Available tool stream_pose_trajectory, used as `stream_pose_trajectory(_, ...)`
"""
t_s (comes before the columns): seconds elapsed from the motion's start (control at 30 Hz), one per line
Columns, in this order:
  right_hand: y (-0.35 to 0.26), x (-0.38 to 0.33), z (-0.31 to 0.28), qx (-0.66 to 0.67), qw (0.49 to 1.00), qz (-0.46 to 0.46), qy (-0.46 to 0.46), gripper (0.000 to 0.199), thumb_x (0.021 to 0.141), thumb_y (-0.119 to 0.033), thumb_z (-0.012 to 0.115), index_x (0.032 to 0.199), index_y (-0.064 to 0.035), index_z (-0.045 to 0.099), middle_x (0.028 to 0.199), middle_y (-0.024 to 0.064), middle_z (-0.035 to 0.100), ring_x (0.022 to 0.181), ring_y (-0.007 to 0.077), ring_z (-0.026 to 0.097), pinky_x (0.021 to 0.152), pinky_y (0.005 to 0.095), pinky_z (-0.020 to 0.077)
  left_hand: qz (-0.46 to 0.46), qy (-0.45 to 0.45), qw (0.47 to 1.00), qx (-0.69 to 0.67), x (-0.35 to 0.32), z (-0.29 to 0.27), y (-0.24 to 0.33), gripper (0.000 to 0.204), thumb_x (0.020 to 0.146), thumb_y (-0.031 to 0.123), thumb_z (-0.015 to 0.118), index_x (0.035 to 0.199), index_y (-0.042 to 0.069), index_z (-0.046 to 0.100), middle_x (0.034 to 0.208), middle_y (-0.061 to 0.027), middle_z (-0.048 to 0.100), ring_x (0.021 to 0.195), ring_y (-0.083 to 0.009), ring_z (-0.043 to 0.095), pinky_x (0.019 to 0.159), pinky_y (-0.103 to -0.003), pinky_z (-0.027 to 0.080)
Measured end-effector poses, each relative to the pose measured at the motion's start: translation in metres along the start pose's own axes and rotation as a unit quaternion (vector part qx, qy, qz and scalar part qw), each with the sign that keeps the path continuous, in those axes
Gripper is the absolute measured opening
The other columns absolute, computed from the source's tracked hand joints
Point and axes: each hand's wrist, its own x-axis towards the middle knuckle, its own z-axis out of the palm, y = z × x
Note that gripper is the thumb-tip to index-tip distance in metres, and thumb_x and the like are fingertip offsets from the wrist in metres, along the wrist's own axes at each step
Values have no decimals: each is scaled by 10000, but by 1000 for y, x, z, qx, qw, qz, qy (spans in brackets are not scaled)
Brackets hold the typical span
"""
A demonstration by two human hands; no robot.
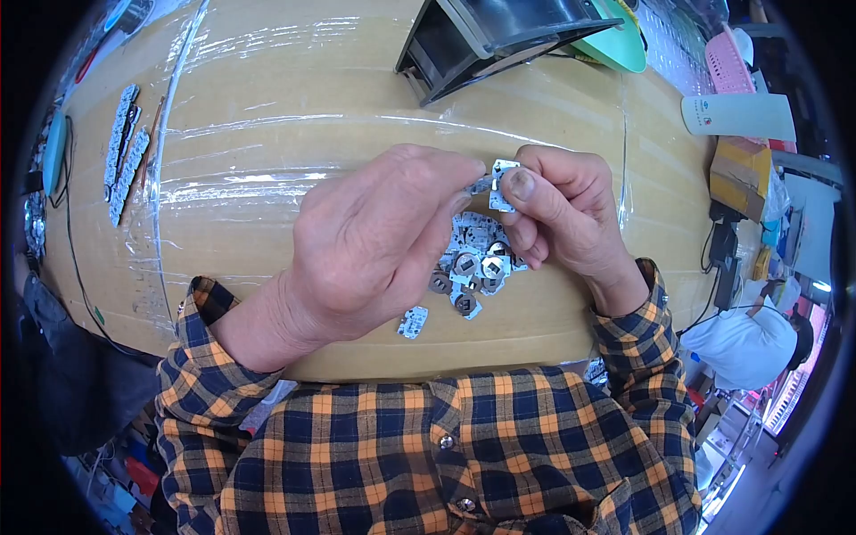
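Pinching small white circuit piece (502,183): right hand (562,218), left hand (383,241), fingers closed.

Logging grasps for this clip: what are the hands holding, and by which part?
Both hands pinch one small white board piece: the right hand by its right edge under the thumb, the left hand at its left end.

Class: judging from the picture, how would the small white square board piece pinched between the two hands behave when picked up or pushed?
The board piece probably feels light: fingertips alone hold it. It looks flat and stiff, so it would likely slide, not roll. Those in the pile look easily scattered.
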Motion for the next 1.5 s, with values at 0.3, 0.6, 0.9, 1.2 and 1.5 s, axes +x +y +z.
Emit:
stream_pose_trajectory(0.3,3,-4,0,0,1000,17,7,318,956,-228,567,725,-11,594,519,-16,532,387,13,465,360,150,353,-41,-20,999,-6,1,-6,5,291,737,-104,677,1010,-25,615,869,-146,660,745,-232,669,638,-269,517)
stream_pose_trajectory(0.6,1,0,2,-12,999,-15,27,294,957,-180,533,720,-6,526,518,18,494,373,55,420,361,188,348,-99,-92,984,-116,5,-12,4,188,794,-73,643,977,-47,610,850,-114,651,727,-157,637,607,-232,482)
stream_pose_trajectory(0.9,-3,-3,-7,-270,945,-176,-62,309,939,-185,554,689,-5,581,546,-2,533,454,47,477,417,199,349,-166,-120,958,-201,3,-11,5,146,868,-36,577,1011,-54,600,872,-93,629,744,-111,630,639,-216,481)
stream_pose_trajectory(1.2,0,-3,-8,-239,956,-163,-55,272,930,-176,578,732,9,607,623,16,593,487,49,526,432,185,389,-255,-126,916,-283,0,-10,9,172,904,-5,564,1072,-41,575,847,-57,631,690,-58,606,543,-157,471)
stream_pose_trajectory(1.5,1,-5,-5,-360,906,-221,-39,232,929,-144,590,756,8,621,627,18,610,487,60,563,420,185,425,-353,-133,859,-346,1,-9,11,169,910,-14,551,1073,-57,565,865,-65,630,685,-58,597,526,-157,477)
